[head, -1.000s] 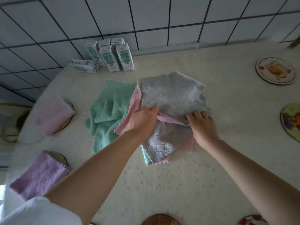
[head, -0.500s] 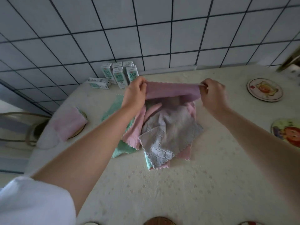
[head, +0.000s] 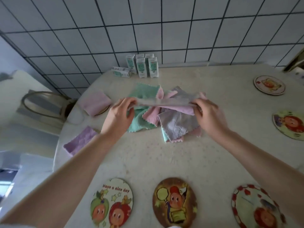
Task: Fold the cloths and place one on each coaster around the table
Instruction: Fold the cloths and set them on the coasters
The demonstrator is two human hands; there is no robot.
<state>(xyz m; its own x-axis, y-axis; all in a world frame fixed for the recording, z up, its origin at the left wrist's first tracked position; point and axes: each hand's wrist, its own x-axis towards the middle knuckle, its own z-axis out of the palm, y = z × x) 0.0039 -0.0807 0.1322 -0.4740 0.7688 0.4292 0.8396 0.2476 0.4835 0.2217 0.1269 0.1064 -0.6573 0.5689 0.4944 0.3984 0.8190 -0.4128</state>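
I hold a grey and purple cloth [head: 166,103] stretched flat above the pile, my left hand [head: 120,112] pinching its left end and my right hand [head: 208,115] pinching its right end. Under it lies a loose pile: a green cloth [head: 143,93], a pink cloth [head: 150,116] and a grey cloth [head: 177,123]. A folded pink cloth [head: 94,102] lies on a coaster at the left edge. A folded purple cloth [head: 80,139] lies nearer on the left. Three bare picture coasters sit along the near edge [head: 111,202] [head: 175,202] [head: 256,207], two more at the right [head: 269,85] [head: 290,124].
Several small milk cartons [head: 142,65] stand at the table's [head: 164,158] far edge against the tiled wall, one lying on its side [head: 121,72]. A chair [head: 44,104] stands off the table's left side.
Both hands lifted the cloth out of the pile and pulled it taut, then lowered it toward me. The view tilted down, bringing the near coasters into sight.
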